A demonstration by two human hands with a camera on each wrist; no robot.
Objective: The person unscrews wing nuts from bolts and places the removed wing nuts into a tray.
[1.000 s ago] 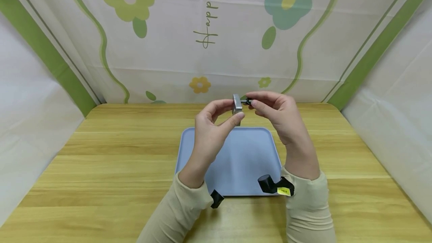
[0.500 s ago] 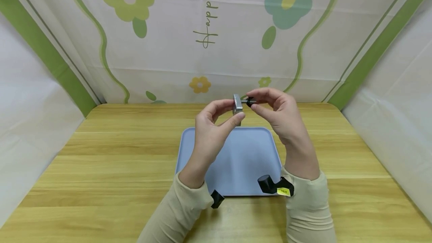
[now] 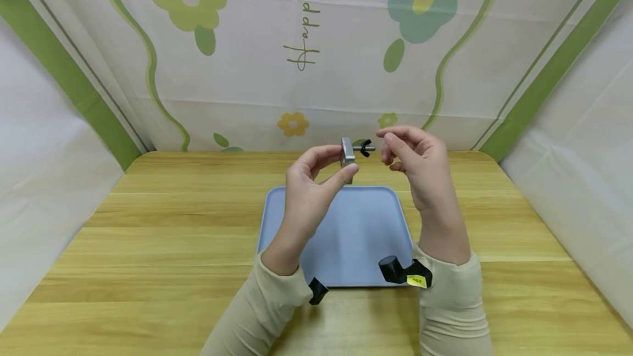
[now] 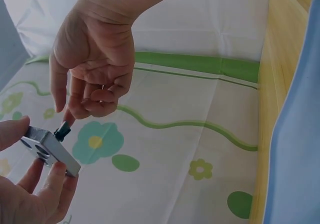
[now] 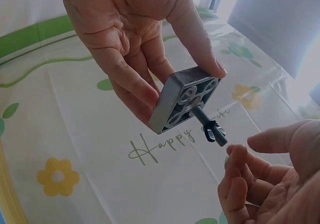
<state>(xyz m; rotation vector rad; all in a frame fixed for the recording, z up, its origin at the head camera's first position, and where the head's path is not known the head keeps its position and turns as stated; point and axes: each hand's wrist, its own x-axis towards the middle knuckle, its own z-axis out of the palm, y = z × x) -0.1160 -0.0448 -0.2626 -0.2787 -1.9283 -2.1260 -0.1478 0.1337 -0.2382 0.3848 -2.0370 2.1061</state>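
My left hand (image 3: 309, 196) grips a square silver metal block (image 5: 167, 104) by its edges, between thumb and fingers, above the tray. From the block's recessed face a threaded bolt (image 5: 199, 115) sticks out to the right. A black wing nut (image 3: 365, 148) sits on the bolt, with a bit of thread showing past it. Just right of the bolt's end is my right hand (image 3: 420, 169), apart from it, fingers loosely bent and holding nothing. Round holes show on the block's other face in the left wrist view.
A light blue tray (image 3: 356, 235) lies on the wooden table (image 3: 173, 246) below the hands. Behind the table hangs a white cloth (image 3: 247, 81) printed with flowers. Black wrist cameras are strapped over both beige sleeves (image 3: 450, 301).
My right hand has let go of the wing nut and drawn back to the right. The wing nut stays on the bolt, and my left hand has held the block still.
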